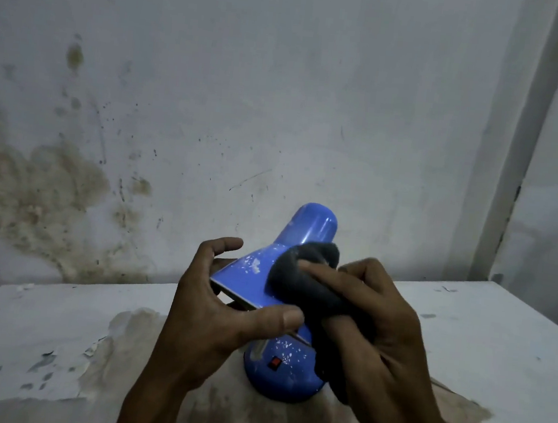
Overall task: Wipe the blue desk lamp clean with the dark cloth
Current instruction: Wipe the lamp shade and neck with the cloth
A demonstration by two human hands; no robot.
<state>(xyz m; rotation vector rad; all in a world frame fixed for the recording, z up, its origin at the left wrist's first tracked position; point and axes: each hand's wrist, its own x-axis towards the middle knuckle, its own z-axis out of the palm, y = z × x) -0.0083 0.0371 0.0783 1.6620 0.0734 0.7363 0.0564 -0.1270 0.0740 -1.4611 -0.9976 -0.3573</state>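
Stained wall [68, 172]: brown blotches, far left, behind the table. White table [35, 323]: paint peeling, worn patch at centre. Left hand [212, 307]: grips the lower rim of the lamp shade, thumb over the front edge, fingers behind. Blue desk lamp [287, 246]: stands at table centre, shade tilted up toward the wall, flecked white; base [280, 380] bears a red switch [276, 362]. Dark cloth [302, 275]: bunched, pressed on the shade's right side. Right hand [376, 321]: fingers curled round the cloth.
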